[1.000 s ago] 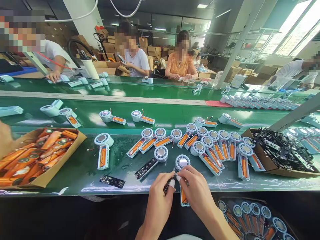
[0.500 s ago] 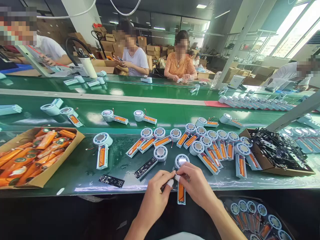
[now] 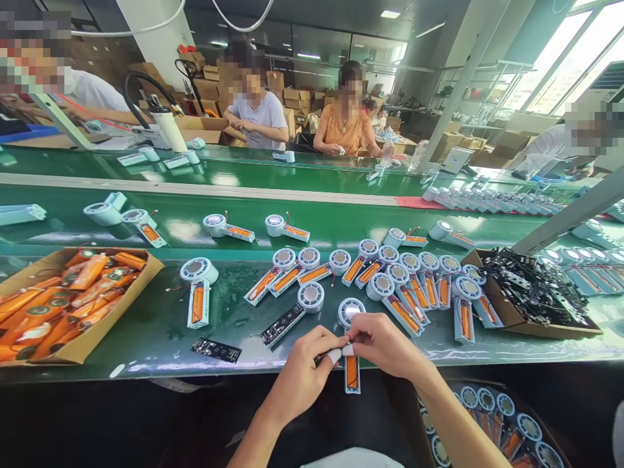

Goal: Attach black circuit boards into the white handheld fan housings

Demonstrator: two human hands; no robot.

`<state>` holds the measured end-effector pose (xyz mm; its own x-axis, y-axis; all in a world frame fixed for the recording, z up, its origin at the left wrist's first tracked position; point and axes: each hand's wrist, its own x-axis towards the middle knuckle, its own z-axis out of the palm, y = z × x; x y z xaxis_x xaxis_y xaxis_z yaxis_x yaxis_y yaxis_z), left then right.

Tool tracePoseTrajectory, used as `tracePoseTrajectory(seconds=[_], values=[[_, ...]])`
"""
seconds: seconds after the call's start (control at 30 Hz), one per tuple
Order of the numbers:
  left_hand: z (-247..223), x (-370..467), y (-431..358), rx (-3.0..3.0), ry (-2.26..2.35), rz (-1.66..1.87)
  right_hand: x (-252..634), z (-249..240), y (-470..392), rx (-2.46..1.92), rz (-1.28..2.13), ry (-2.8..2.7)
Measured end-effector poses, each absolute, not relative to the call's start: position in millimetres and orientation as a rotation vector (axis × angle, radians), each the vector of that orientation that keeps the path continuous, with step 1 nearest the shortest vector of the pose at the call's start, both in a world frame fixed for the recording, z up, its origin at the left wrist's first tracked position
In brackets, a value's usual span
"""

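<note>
Now our left hand [image 3: 301, 369], gripping a dark piece [image 3: 320, 356], nears our pinching right hand [image 3: 385, 344] over the fan [image 3: 350, 312], apparently for close work.

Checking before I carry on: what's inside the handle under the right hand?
An orange piece shows in the handle's near end. The right hand covers much of the rest; what lies there is hidden.

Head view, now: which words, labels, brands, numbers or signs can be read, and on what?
None reads clearly.
Too blurred: lettering on the pale-blue unit beside the orange cells.
Too small: white marks on the loose board.
Too faint: print on the middle white shirt.
</note>
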<state>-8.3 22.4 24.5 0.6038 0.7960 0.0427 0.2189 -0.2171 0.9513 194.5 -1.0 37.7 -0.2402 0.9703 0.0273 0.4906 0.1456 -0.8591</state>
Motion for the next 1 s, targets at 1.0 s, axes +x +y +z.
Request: tracePoseTrajectory(seconds=[1.0], values=[[26.5, -13.8, 33.6, 1.686, 0.810, 0.587, 197.8, 31.2, -1.8, -1.352, 0.983, -1.856]])
